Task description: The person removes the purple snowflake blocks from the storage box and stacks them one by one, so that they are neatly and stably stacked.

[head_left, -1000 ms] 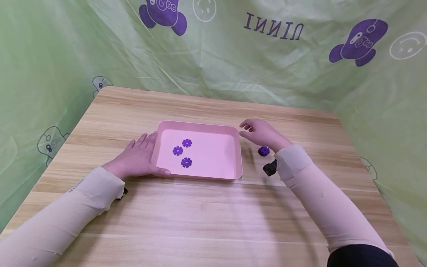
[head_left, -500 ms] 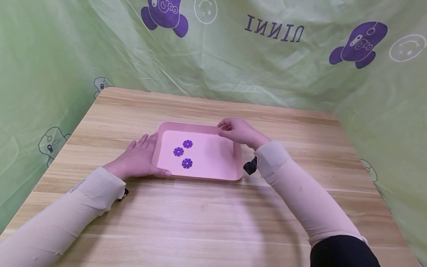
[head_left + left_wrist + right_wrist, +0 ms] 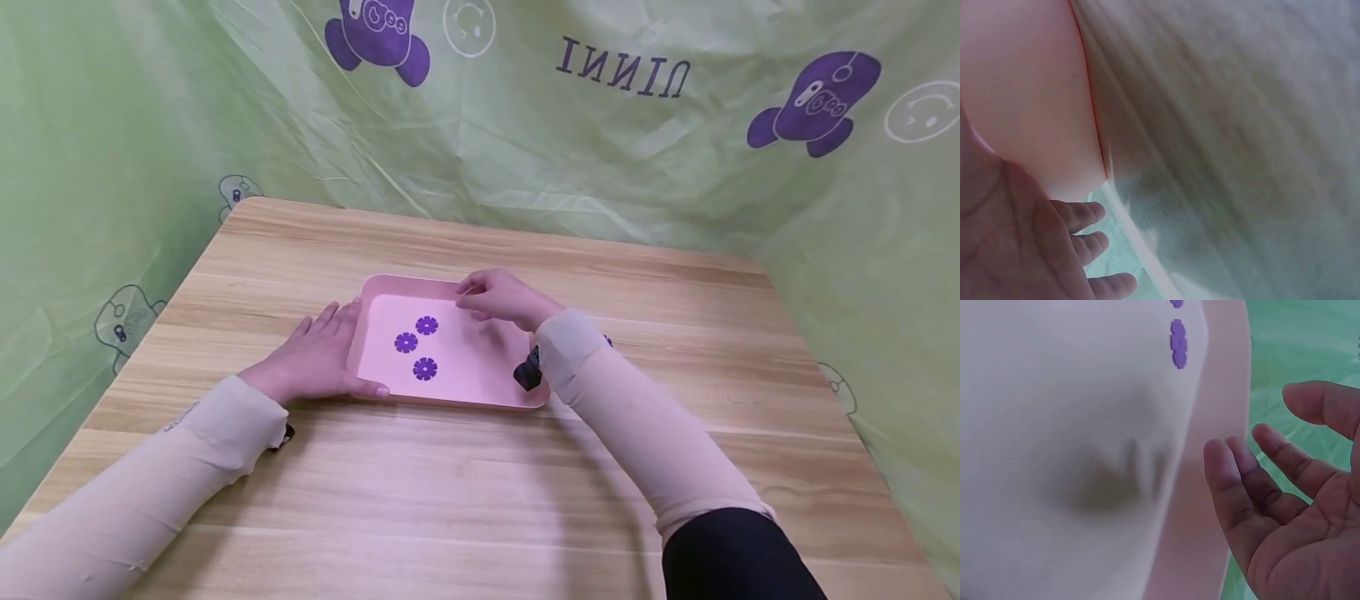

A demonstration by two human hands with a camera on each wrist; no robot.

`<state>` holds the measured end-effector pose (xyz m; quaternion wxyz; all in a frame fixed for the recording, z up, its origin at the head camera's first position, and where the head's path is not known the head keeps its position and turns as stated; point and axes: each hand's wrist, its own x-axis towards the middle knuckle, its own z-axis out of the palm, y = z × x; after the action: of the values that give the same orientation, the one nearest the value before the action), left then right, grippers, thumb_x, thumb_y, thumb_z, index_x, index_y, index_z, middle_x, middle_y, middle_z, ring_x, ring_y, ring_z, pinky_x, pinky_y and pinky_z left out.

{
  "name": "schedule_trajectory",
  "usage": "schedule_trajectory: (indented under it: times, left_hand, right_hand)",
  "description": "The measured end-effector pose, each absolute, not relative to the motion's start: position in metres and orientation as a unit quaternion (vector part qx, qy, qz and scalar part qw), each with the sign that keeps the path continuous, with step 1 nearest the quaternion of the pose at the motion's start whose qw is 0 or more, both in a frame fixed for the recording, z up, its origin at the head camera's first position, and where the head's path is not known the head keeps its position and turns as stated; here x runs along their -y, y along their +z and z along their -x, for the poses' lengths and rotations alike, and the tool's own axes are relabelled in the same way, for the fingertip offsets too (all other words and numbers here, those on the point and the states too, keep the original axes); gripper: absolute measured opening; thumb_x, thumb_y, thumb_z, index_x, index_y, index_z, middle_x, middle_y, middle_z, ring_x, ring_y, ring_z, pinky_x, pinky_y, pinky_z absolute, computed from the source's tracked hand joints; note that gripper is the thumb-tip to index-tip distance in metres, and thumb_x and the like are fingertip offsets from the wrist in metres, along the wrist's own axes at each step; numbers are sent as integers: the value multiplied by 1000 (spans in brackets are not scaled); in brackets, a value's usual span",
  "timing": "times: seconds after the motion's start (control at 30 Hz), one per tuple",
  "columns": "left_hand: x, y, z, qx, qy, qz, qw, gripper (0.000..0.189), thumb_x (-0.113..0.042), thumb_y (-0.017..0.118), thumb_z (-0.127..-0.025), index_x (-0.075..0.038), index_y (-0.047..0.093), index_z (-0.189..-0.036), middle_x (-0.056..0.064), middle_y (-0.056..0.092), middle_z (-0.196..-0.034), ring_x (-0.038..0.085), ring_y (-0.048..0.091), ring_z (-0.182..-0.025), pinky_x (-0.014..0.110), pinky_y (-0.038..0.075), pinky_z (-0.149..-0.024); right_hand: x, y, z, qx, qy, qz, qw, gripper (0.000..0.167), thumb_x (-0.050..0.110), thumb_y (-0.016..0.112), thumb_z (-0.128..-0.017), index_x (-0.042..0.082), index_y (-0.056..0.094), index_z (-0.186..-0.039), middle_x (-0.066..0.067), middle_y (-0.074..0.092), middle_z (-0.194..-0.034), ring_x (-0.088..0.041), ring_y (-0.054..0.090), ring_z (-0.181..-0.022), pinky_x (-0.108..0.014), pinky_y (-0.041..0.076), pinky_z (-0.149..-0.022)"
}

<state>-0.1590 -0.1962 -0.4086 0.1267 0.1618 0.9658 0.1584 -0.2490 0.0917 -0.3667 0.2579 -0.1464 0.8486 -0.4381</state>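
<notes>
Three purple notched discs, flower-shaped, lie flat on the floor of a shallow pink tray [image 3: 487, 403]: one disc [image 3: 427, 325] at the back, another disc [image 3: 406, 342] to the left, a third disc [image 3: 424, 369] in front. My left hand [image 3: 318, 354] rests along the tray's left wall, fingers straight, thumb at the front rim. Over the tray's right half hovers my right hand [image 3: 506, 300], its loosely bent fingers apart with nothing between them. In the right wrist view, the right hand [image 3: 1297, 519] hangs above the tray's shadowed floor, with a disc [image 3: 1179, 344] further off.
A purple piece [image 3: 608, 340] on the table peeks out from behind my right sleeve, mostly hidden. The wooden table [image 3: 420, 500] is enclosed by a green printed curtain [image 3: 525, 158] at the back and sides.
My right hand has moved left from beside the tray's right wall to over its floor. The right sleeve now covers most of the purple piece on the table. My left hand stays put.
</notes>
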Motion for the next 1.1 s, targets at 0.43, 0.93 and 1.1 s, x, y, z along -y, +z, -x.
schedule_trajectory:
  times: [0.43,0.93,1.1]
  left_hand:
    - [198,-409,160,-966,158,-160,126,149,-83,73,-70,8,0,-161,29,7,-168,52,4,-153,69,4,-120]
    - [198,-410,161,-967,154,-157,131,149,-83,73,-70,9,-1,-161,30,6,-168,51,3,-153,68,3,-120]
    - [198,-411,162,-966,157,-159,131,149,-84,72,-70,8,-1,-161,29,5,-169,51,2,-154,67,3,-121]
  right_hand:
    - [-59,-381,254,-852,-418,141,283,30,10,68,-100,-2,63,-126,-12,64,-108,-18,59,-76,-30,57,-74]
    - [-43,-395,256,-903,-304,193,234,37,14,79,-91,4,68,-124,-8,67,-112,-16,61,-85,-27,50,-84]
    - [-39,-398,255,-921,-244,218,212,37,14,80,-90,8,71,-126,-9,68,-120,-20,62,-99,-31,49,-96]
